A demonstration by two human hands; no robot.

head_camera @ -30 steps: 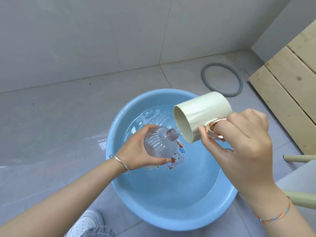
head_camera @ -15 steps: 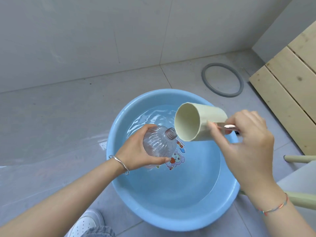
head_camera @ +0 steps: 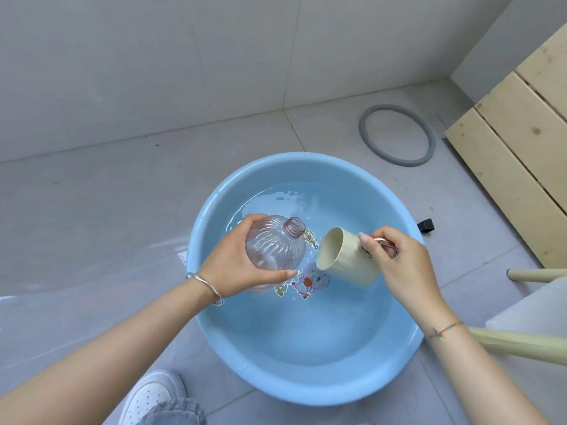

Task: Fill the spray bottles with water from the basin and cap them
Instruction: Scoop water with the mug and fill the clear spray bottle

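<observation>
A light blue basin [head_camera: 306, 391] with water in it sits on the grey tiled floor. My left hand [head_camera: 233, 262] grips a clear ribbed spray bottle [head_camera: 276, 243] over the basin, uncapped, its open neck tilted up and to the right. My right hand [head_camera: 399, 265] holds a cream mug [head_camera: 343, 259] by its metal handle. The mug lies tipped on its side with its mouth facing left, low over the water and just right of the bottle. A cartoon sticker [head_camera: 310, 280] shows on the basin's bottom.
A grey rubber ring [head_camera: 397, 134] lies on the floor behind the basin. Pale wooden boards [head_camera: 521, 142] stand at the right. A small black object [head_camera: 426, 225] sits by the basin's right rim. Cream furniture legs [head_camera: 521, 345] and my white shoe [head_camera: 147, 394] are close by.
The mug has come away from the bottle's neck and dropped lower toward the water. The bottle has lifted slightly and its neck now points upward.
</observation>
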